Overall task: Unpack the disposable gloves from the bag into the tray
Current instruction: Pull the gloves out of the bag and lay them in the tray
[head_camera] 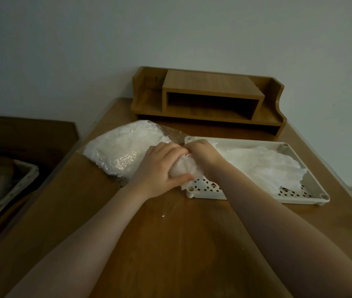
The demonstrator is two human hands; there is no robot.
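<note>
Where fingers [176, 152] curl: gloves [186, 168] inside.

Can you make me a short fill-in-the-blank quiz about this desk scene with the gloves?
1. Both hands grip a bunch of gloves at the tray's ____ end.
2. The bag lies to the ____ of the tray.
3. The wooden organizer stands ____ the tray.

Missing words: left; left; behind

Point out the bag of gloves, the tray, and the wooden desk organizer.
bag of gloves [119, 151]: head view, on its bulging clear plastic side.
tray [312, 191]: head view, on its bare right rim.
wooden desk organizer [209, 82]: head view, on the top of its middle box.
</note>
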